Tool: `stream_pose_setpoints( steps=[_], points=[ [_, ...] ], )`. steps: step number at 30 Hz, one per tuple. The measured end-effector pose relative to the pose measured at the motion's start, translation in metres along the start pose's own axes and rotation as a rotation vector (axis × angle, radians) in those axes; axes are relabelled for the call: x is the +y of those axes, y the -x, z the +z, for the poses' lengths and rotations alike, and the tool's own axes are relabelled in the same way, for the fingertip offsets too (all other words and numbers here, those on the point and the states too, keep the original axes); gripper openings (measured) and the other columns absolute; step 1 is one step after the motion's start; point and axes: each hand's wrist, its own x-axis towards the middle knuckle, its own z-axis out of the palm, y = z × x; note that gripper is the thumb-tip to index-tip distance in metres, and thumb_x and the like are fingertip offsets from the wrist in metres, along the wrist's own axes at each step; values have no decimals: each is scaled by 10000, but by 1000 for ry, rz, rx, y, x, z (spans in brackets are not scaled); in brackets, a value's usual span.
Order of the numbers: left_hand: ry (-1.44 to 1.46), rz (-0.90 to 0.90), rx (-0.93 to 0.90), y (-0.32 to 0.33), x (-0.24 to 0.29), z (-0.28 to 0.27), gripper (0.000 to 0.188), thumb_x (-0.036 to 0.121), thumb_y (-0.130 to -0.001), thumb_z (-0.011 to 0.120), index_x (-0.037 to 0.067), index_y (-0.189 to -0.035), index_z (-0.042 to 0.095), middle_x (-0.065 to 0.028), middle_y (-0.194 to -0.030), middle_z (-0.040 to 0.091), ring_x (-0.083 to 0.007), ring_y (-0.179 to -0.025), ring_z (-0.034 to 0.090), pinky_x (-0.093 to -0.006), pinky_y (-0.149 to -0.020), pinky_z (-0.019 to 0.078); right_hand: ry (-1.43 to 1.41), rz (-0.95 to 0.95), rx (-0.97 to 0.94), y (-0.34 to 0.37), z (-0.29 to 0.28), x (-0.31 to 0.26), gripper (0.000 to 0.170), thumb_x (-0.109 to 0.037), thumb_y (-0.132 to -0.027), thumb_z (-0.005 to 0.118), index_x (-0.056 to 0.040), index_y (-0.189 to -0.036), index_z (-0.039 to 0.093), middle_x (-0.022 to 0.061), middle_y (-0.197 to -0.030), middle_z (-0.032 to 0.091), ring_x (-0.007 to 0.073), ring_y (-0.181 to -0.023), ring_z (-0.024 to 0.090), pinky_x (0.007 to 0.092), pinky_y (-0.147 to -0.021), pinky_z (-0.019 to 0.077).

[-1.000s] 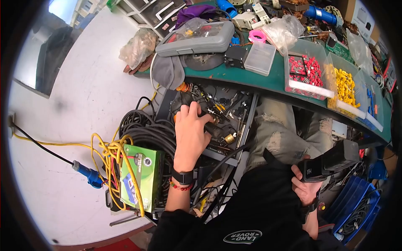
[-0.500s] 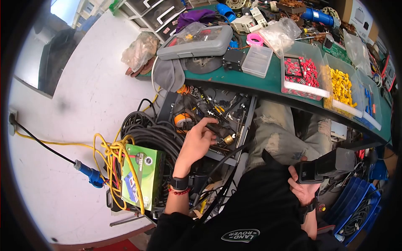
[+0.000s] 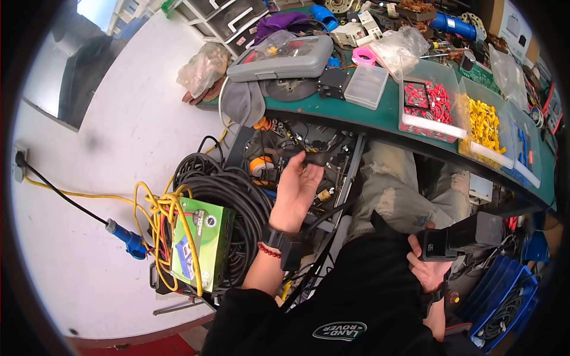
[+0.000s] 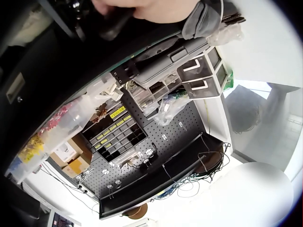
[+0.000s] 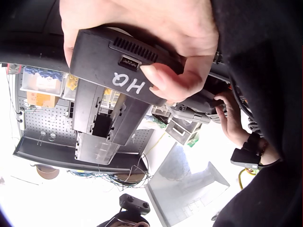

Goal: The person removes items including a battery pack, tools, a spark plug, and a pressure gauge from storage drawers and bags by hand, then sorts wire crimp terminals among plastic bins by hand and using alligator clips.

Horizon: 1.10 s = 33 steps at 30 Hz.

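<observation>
"Where can the left hand (image 3: 300, 190) pass?"
"Straight up: the drawer (image 3: 354, 163) below it is open on top."
"And forward?"
"The green bench top (image 3: 338, 110) overhangs the drawer's far end."
"Sideways?"
"Coiled black cable (image 3: 237, 196) crowds the drawer's left, the person's legs (image 3: 392, 190) its right."

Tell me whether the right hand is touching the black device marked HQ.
Touching: the right wrist view shows the right hand gripping the black device, with no gap between them.

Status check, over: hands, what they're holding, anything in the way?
Left hand at open drawer, holding dark object. Right hand gripping black device marked HQ. Loose parts crowd the drawer; black cable coil alongside.
</observation>
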Motion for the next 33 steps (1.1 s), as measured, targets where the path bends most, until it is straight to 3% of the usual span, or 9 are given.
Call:
stream_pose_setpoints(
  steps=[1,3,4,13,15,19,21,29,33],
  points=[
    [-1,0,-4,-2,0,2,144,79,-939,547,-31,-899,463,-184,-1062,554,-293,-1043,579,-421,-936,498,-9,-5,-12,-1,1,1,592,-491,-922,461,-208,-1438,390,203,-1042,386,251,-682,423,303,-501,415],
    [104,82,9,-4,-1,4,119,63,-951,519,-39,-931,461,-121,-931,561,-203,-790,574,-333,-753,510,-19,-15,-24,0,2,1,592,-478,-936,448,-189,-1446,364,200,-1039,389,250,-684,428,313,-514,417],
    [177,25,-50,-6,1,1,96,54,-971,472,-41,-969,459,-94,-887,530,-150,-662,474,-286,-630,466,-20,-19,-17,1,1,2,593,-478,-935,449,-189,-1446,363,201,-1038,390,250,-681,429,310,-511,416],
    [3,39,73,-6,-2,-7,156,94,-1002,418,34,-858,422,-25,-730,403,-108,-555,358,-242,-520,351,-11,-16,-26,1,-1,2,585,-476,-939,443,-203,-1451,364,199,-1034,390,247,-675,428,302,-502,416],
    [90,-57,-65,-11,6,-19,202,125,-1013,397,67,-820,412,15,-652,359,-88,-490,314,-236,-494,324,-21,-23,-24,1,-1,2,583,-473,-941,440,-205,-1453,364,199,-1035,390,247,-674,427,301,-502,416],
    [127,-137,-43,-4,22,-33,295,244,-1027,412,95,-772,415,43,-567,311,-71,-410,276,-227,-420,286,-32,-11,-4,1,-2,0,588,-490,-921,459,-217,-1438,397,201,-1036,387,250,-680,423,297,-492,414],
    [214,-292,-103,5,40,-39,330,313,-1019,429,62,-807,466,40,-554,327,-62,-389,290,-214,-381,271,-39,-9,10,1,-3,0,600,-512,-898,482,-228,-1423,427,205,-1036,388,252,-682,421,291,-474,410],
    [223,-406,-269,52,35,-39,281,240,-1009,427,24,-839,486,47,-542,300,-63,-359,269,-223,-350,260,-68,-16,31,0,2,2,597,-515,-900,470,-191,-1399,421,231,-1038,381,268,-678,413,305,-477,407],
    [312,-502,-191,75,26,-38,267,210,-1005,418,47,-795,447,55,-518,276,-56,-349,255,-219,-338,255,-54,-3,22,1,-1,1,601,-521,-899,471,-192,-1399,420,234,-1043,380,267,-677,413,306,-480,404]
  ],
)
